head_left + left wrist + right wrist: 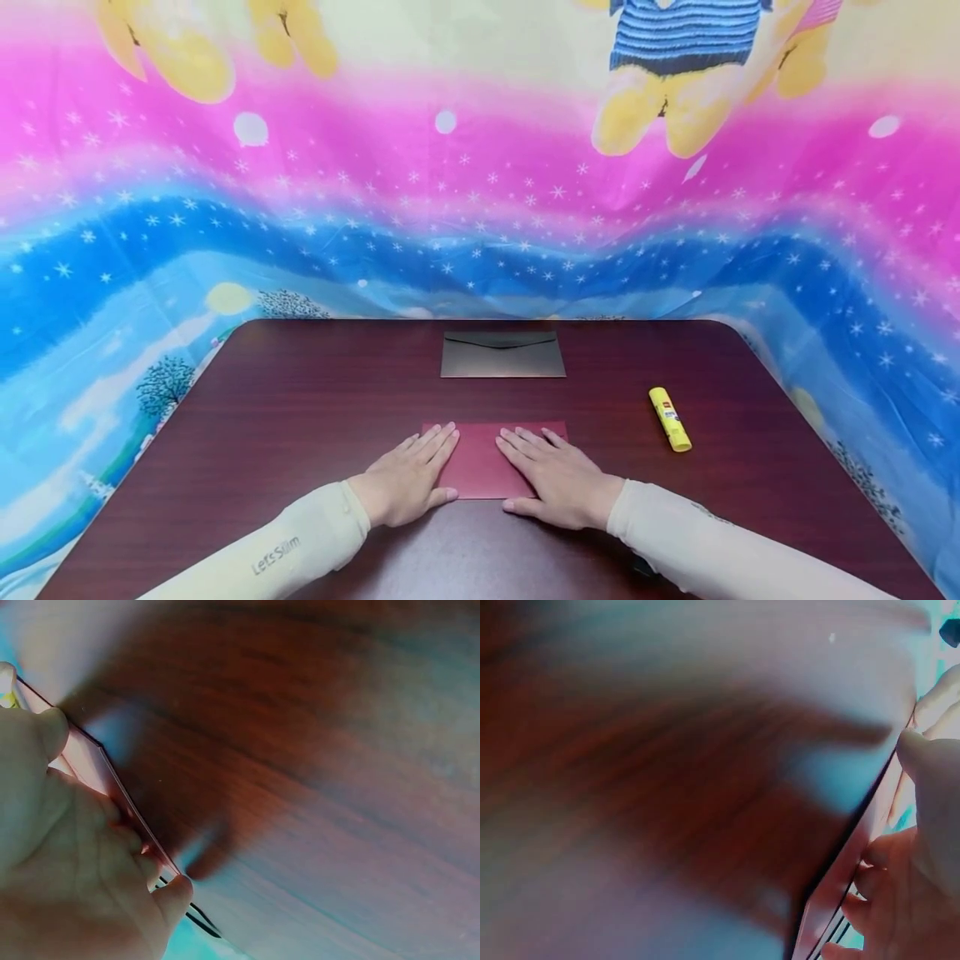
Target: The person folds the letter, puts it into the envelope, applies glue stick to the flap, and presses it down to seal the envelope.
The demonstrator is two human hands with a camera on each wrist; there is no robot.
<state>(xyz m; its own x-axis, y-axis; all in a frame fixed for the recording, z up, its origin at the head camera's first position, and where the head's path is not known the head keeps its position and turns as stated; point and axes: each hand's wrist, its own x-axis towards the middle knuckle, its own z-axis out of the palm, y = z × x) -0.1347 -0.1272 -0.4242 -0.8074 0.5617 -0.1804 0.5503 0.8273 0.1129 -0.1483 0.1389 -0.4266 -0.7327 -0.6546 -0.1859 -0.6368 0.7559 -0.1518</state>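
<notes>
A flat red paper rectangle (477, 462), about as wide as an envelope, lies near the front middle of the table. My left hand (408, 477) rests palm down over its left side, fingers straight and pointing away, thumb near the front edge. Mirroring it, my right hand (557, 479) lies over the right side with fingers extended and thumb at the front edge. In the left wrist view the paper's edge (124, 791) shows beside the left hand (67, 847). The right wrist view has the right hand (922, 862) along the paper's other side (821, 907).
Behind the red paper, a grey envelope (502, 363) with a pointed flap lies near the table's back edge. A yellow glue stick (670, 419) lies on its side to the right. The dark wood table (322, 392) is backed by a colourful printed cloth (480, 217).
</notes>
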